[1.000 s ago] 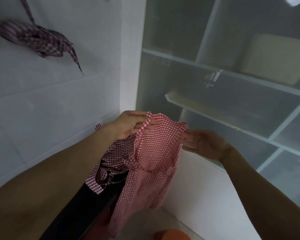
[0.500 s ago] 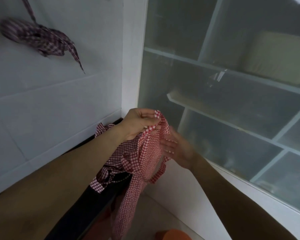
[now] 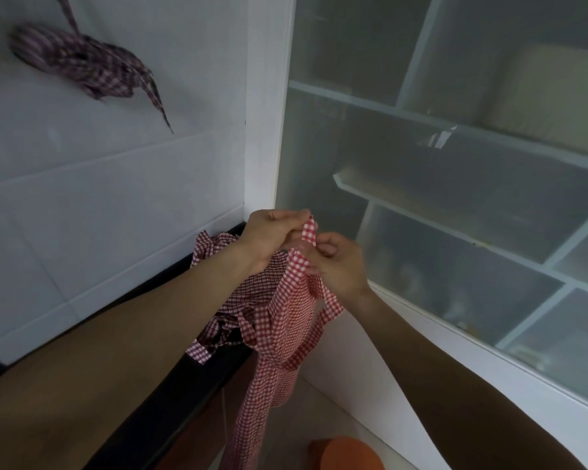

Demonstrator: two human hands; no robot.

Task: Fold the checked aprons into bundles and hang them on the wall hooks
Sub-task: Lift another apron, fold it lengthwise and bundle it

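Up on the wall (image 3: 109,184), a dark apron bundle (image 3: 82,64) hangs, so that one looks done. Below it, a red apron (image 3: 286,320) dangles from both hands, over more aprons (image 3: 238,290) heaped behind it. Left hand (image 3: 272,235) grips the top edge to keep it up. Right hand (image 3: 336,262) pinches that edge too, likely to start a fold.

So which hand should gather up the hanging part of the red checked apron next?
Probably the right hand: it only pinches an edge of the red checked apron, just above the hanging cloth, while the left hand grips the top and anchors it.
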